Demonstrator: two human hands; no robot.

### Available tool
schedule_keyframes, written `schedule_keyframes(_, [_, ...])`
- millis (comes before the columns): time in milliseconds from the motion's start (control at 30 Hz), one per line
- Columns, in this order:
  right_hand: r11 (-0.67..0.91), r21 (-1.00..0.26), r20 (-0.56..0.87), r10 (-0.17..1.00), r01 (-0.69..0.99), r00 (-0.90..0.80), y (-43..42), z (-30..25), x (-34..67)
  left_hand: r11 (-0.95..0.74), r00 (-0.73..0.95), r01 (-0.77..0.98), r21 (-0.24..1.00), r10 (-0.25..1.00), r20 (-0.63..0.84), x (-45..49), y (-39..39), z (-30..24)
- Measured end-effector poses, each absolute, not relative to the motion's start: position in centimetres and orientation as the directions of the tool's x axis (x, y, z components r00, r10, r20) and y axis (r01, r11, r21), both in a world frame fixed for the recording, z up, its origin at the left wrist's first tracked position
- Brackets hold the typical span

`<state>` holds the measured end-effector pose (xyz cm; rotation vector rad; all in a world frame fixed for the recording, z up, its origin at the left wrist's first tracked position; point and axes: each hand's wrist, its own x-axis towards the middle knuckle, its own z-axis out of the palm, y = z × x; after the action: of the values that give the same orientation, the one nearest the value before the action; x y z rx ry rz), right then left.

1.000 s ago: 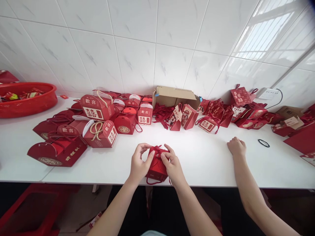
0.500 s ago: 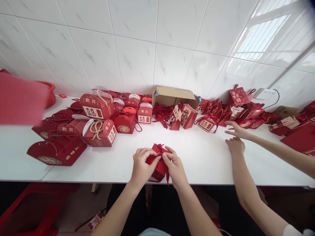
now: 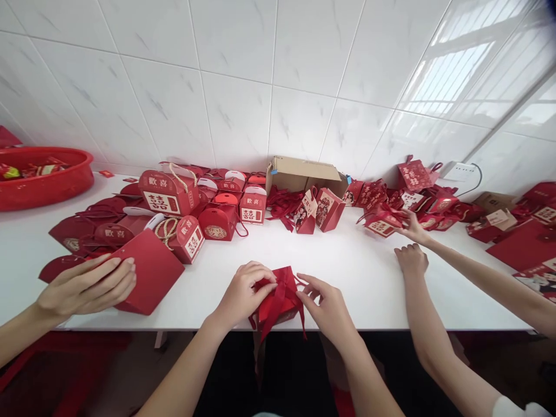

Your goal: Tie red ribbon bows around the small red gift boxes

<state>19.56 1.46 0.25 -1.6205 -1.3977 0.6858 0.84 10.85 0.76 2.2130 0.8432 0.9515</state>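
**Small red box (image 3: 290, 314) with its ribbon (image 3: 274, 306), close to the edge**

We see the small red box on the white surface (image 3: 351, 263), just beside its near edge. The ribbon lies across the top, and one end hangs down at the front. Our left hand (image 3: 246, 291) is at the left of the ribbon, thumb and fingers close together; we cannot tell if they grip it. Our right hand (image 3: 325, 304) is at the right side of the box, with a narrow gap between thumb and fingertips.

In our judgement, a strong pull on the ribbon toward the body could drag the box over the edge. If only one side is pulled, the ribbon may become uneven.

To the left, a co-worker's hand (image 3: 93, 284) holds a larger box (image 3: 155, 273) in front of the stacked gift boxes (image 3: 167, 197); if it swings toward us, it could knock ours. To the right, another hand (image 3: 413, 229) reaches to a patterned box (image 3: 377, 222), and a fist (image 3: 412, 260) rests nearby. Behind stands an open carton (image 3: 306, 169).
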Motion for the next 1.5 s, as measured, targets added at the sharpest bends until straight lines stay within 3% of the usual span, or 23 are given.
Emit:
schedule_keyframes(100, [-0.036,-0.864,0.074,0.978,0.503,0.197,1.4,0.6,20.0,-0.648,0.566,0.316,0.693,0.715,0.410,0.7,11.0,0.7])
schedule_keyframes(300, [-0.122,-0.929,-0.092,0.991,0.350,0.102,1.3,0.1,20.4,-0.692,0.612,0.282,0.664,0.663,0.432,0.4,11.5,0.3])
schedule_keyframes(500, [0.064,-0.842,0.094,0.995,0.536,0.029,2.5,1.2,21.3,-0.826,0.724,0.250,0.506,0.506,0.468,0.1,12.3,1.4])
schedule_keyframes(633, [0.195,-0.843,0.181,0.980,0.501,-0.076,5.4,1.7,20.5,-0.896,0.788,0.254,0.365,0.411,0.459,0.0,12.6,2.4])
schedule_keyframes(800, [0.303,-0.819,0.236,0.952,0.487,-0.195,6.8,1.5,19.5,-0.916,0.800,0.281,0.285,0.388,0.457,-0.2,12.7,2.9])
schedule_keyframes(1067, [0.450,-0.759,0.346,0.891,0.470,-0.295,4.6,1.5,19.9,-0.914,0.828,0.321,0.247,0.398,0.396,-1.0,13.3,2.8])
schedule_keyframes(1367, [0.459,-0.602,0.289,0.888,0.654,-0.357,3.8,1.1,18.8,-0.895,0.850,0.344,0.285,0.425,0.311,-0.9,14.1,3.4])
schedule_keyframes(1500, [0.435,-0.599,0.261,0.900,0.672,-0.349,3.8,0.8,18.9,-0.877,0.839,0.365,0.311,0.455,0.298,-0.9,14.2,3.6])
